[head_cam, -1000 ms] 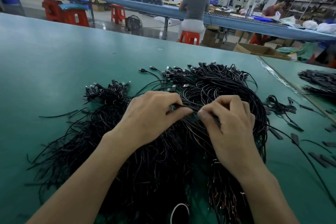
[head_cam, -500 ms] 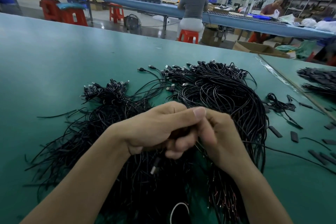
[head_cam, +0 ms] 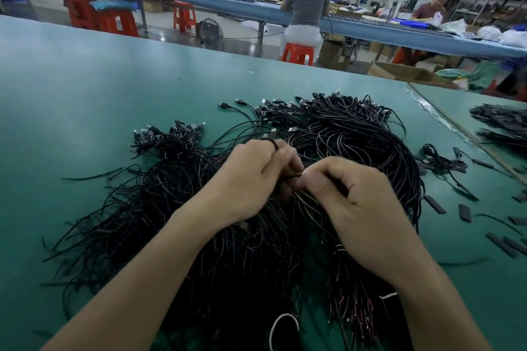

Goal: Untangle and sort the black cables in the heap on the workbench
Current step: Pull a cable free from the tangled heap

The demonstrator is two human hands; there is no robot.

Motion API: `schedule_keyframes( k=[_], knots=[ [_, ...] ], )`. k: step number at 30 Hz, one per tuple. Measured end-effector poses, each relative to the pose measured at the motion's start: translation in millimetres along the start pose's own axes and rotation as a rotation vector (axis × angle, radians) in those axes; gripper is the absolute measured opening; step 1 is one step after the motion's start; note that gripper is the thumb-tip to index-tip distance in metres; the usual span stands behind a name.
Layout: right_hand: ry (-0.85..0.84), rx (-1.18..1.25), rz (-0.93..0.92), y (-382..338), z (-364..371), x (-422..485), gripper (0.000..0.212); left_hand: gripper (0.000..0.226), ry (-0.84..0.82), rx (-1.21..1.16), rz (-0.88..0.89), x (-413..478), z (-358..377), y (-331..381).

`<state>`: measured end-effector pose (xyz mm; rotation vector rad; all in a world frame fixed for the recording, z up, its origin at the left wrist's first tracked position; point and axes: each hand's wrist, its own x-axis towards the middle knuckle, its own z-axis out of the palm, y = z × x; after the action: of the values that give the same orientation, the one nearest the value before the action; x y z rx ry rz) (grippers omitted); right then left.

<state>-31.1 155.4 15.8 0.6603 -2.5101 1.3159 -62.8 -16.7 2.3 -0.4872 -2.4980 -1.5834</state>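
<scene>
on the green workbench (head_cam: 99,88), over the cable heap (head_cam: 356,145), left hand (head_cam: 251,179) and right hand (head_cam: 350,202) pinch seemingly one cable (head_cam: 293,177).

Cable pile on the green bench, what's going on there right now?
A person is working bare-handed on the black cables heaped on the green workbench. The left hand and right hand meet over the middle of the heap, each pinching thin strands, with one loop hooked over a left finger. Most of the heap looks tangled. To the right, short black pieces lie loose on the bench.
</scene>
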Motion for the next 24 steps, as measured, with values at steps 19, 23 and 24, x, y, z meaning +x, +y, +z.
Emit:
schedule_keyframes(
  k=[19, 23, 24],
  knots=[
    [-0.285, -0.002, 0.091, -6, 8, -5, 0.021, 0.037, 0.060, -0.829, 0.003, 1, 1, 11],
    [-0.210, -0.041, -0.021, -8, 1, -4, 0.026, 0.032, 0.108, -0.037, 0.175, -4, 15, 15],
    [-0.160, -0.015, -0.050, -9, -2, -3, 0.028, 0.040, 0.062, 0.055, 0.135, -6, 15, 17]
  ],
)
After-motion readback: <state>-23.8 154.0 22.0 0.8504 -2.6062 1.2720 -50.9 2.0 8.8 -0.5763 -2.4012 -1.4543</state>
